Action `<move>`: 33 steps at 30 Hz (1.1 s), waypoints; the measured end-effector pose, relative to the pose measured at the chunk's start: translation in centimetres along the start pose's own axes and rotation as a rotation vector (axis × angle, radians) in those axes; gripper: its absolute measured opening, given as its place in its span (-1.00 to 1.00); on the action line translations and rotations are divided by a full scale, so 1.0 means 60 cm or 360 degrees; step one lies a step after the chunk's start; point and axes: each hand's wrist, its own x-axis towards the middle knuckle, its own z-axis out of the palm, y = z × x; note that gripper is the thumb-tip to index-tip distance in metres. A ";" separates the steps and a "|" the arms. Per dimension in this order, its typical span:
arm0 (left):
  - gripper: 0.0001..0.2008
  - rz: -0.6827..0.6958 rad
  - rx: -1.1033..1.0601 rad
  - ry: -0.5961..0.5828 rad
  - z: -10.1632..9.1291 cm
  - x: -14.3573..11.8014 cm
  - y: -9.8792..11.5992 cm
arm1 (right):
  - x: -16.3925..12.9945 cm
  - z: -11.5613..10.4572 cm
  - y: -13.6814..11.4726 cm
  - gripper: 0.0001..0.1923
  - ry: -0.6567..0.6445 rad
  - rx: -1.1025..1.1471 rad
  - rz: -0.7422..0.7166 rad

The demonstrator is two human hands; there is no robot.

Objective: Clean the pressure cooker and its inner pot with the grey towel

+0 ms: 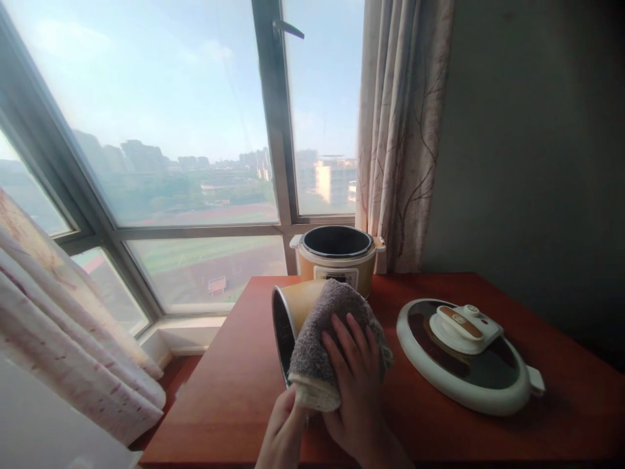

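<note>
A yellow inner pot (pixel 299 303) lies on its side on the red-brown table (pixel 234 391), its dark mouth turned to the left. A grey towel (pixel 322 329) is draped over it. My right hand (pixel 355 384) presses flat on the towel against the pot's outside. My left hand (pixel 284 433) holds the pot's near rim at the bottom, partly under the towel's edge.
The cooker base (pixel 338 257) stands open at the table's far edge by the window. Its white and dark lid (pixel 463 355) lies flat to the right. A patterned curtain (pixel 403 130) hangs behind; another curtain (pixel 63 326) is at the left.
</note>
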 end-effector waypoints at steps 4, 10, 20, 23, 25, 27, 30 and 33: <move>-0.38 0.0034 0.0101 -0.0005 0.016 -0.009 0.019 | 0.080 -0.030 0.003 -0.30 -0.0197 0.0064 0.0061; -0.45 0.0194 0.0405 -0.0042 0.006 -0.028 0.008 | 0.213 -0.033 0.013 -0.54 -0.0633 0.0140 0.0215; -0.44 0.0399 0.0618 -0.0027 -0.032 -0.016 -0.057 | 0.275 0.014 0.008 -0.62 -0.0833 -0.0108 0.0449; -0.38 0.0460 0.0638 0.0041 -0.035 -0.011 -0.073 | 0.269 0.014 0.007 -0.48 -0.0739 -0.0107 0.0523; -0.35 0.0494 0.0632 0.0125 -0.032 -0.010 -0.084 | 0.263 0.012 0.006 -0.44 -0.0685 -0.0098 0.0543; -0.34 0.0515 0.0608 0.0237 -0.026 -0.013 -0.094 | 0.255 0.010 0.004 -0.53 -0.0638 -0.0062 0.0508; -0.35 0.0485 0.0529 0.0355 -0.017 -0.017 -0.100 | 0.236 0.007 0.000 -0.60 -0.0530 0.0019 0.0391; -0.35 0.0367 0.0456 0.0432 -0.013 -0.014 -0.087 | 0.199 0.004 -0.010 -0.47 -0.0402 0.0082 0.0280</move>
